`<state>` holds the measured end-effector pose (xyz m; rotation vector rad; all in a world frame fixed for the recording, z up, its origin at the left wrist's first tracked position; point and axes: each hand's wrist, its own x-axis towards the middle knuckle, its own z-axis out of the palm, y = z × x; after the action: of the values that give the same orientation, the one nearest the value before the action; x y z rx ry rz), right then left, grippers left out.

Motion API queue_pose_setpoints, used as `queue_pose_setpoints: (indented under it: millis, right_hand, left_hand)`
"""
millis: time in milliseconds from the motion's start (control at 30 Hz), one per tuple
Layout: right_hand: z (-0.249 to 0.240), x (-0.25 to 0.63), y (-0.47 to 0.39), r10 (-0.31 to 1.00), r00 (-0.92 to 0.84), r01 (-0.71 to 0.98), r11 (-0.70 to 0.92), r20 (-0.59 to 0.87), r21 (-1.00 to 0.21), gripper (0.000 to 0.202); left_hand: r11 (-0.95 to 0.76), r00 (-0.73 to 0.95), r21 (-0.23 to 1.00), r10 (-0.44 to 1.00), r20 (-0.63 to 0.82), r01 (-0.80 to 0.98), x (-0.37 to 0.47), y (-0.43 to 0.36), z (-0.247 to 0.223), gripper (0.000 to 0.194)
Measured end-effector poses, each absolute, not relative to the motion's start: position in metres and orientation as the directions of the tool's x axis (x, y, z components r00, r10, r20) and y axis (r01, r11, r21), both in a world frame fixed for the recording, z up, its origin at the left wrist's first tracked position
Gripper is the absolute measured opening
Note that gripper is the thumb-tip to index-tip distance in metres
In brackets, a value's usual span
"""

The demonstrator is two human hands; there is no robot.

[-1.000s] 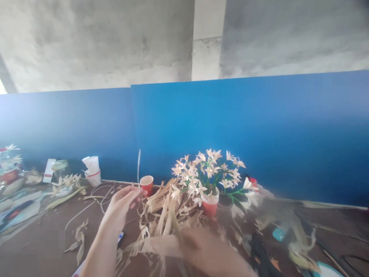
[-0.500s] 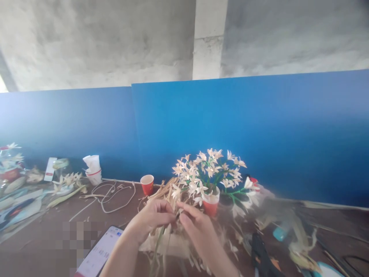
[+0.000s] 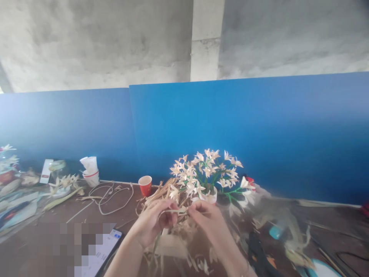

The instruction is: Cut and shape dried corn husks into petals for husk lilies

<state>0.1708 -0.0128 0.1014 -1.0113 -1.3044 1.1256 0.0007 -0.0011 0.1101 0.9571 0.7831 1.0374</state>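
Note:
My left hand [image 3: 155, 221] is closed on one end of a thin pale green strip [image 3: 174, 211], its fingers curled. My right hand [image 3: 204, 217] pinches the strip's other end, a little to the right. Dry husk pieces [image 3: 173, 246] lie on the table beneath both hands. Just behind them, cream-coloured flowers on green stems [image 3: 210, 169] stand in a red and white cup [image 3: 211, 195], partly hidden by my right hand.
A red paper cup [image 3: 145, 186] and a white cable [image 3: 115, 198] are at the back left. The phone [image 3: 100, 254] lies at front left. A black glue gun [image 3: 258, 256] sits at front right, near husk scraps [image 3: 296, 246]. A blue partition [image 3: 245, 127] stands behind the table.
My hands have moved slightly apart, and the pale strip now shows stretched between them. My right hand is further right and covers more of the flower cup.

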Motion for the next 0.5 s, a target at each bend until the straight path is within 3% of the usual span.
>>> queue_pose_setpoints:
  millis: [100, 200, 500]
  right_hand:
    - [0.102, 0.168, -0.015, 0.975, 0.076, -0.056, 0.212, 0.208, -0.976, 0.027]
    - [0.097, 0.164, -0.016, 0.933, 0.178, 0.012, 0.316, 0.313, -0.949, 0.025]
    - [0.090, 0.162, -0.018, 0.821, 0.106, 0.272, 0.518, 0.561, -0.811, 0.016]
  left_hand:
    - [0.221, 0.296, 0.878, 0.950, -0.096, -0.425, 0.008, 0.000, 0.110, 0.024]
    - [0.149, 0.269, 0.919, 0.962, -0.050, -0.364, 0.021, -0.004, 0.109, 0.026]
    - [-0.085, 0.085, 0.977, 0.991, 0.103, -0.195, 0.033, -0.010, 0.103, 0.025]
